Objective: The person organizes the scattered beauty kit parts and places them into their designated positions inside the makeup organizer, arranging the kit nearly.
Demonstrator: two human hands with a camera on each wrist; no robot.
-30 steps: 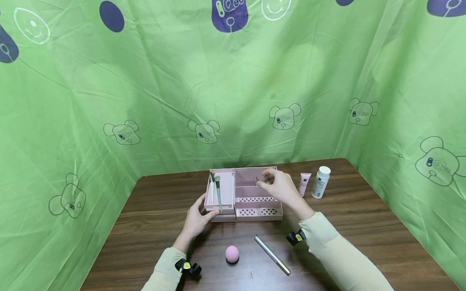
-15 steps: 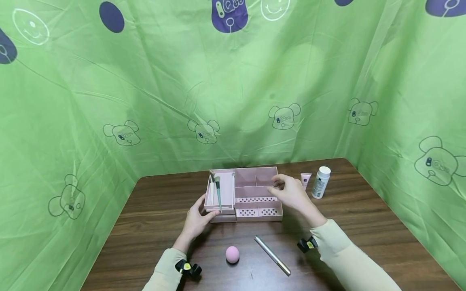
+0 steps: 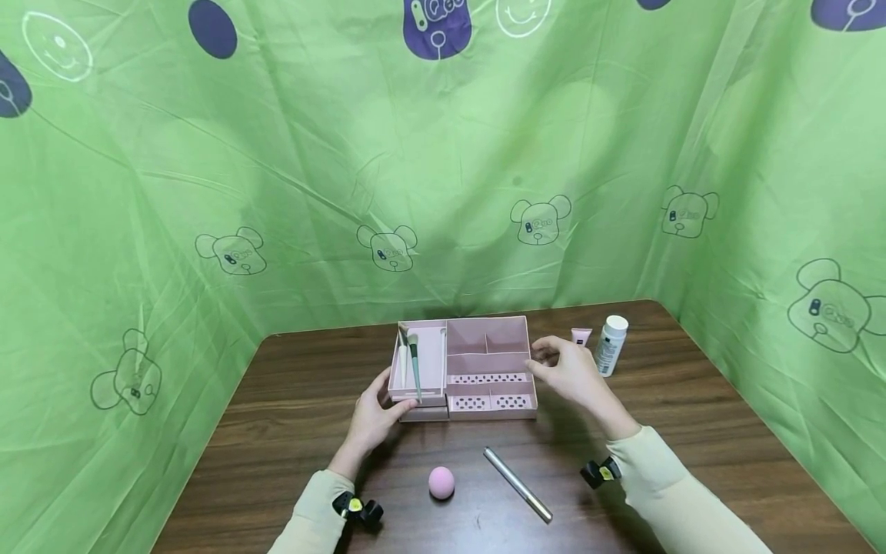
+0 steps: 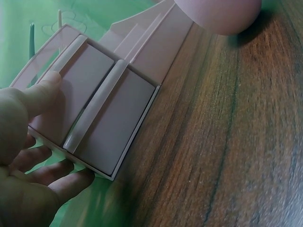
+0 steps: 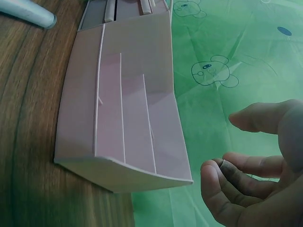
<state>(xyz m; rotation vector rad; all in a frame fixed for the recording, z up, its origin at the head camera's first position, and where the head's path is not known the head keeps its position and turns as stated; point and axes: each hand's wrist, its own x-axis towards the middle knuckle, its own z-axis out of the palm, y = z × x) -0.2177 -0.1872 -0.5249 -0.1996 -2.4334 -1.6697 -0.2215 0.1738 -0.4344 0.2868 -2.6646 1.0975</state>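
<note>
A pink makeup organizer [image 3: 493,414] stands on the table, with stepped compartments on its right half. My left hand [image 3: 371,415] grips its left side. In the left wrist view the thumb [image 4: 49,82] presses the front of the upper drawer [image 4: 90,78], while the fingers curl against the side wall. Makeup brushes, one of them green-handled [image 3: 417,371], lie in the organizer's top left tray. My right hand [image 3: 569,371] is beside the organizer's right wall, fingers loosely bent and holding nothing; the right wrist view shows a gap between thumb and fingertips [image 5: 210,172].
In front of the organizer are a pink ball [image 3: 441,483] and a silver tube [image 3: 517,485] with a gold end. Behind my right hand stand a small pink squeeze tube [image 3: 581,335], partly hidden, and a white bottle [image 3: 611,348]. Green curtains [image 3: 443,154] surround the wooden table [image 3: 298,392].
My right hand has moved right, from over the organizer's back right compartments to outside its right wall, and now covers more of the pink squeeze tube. My left hand stays put.
</note>
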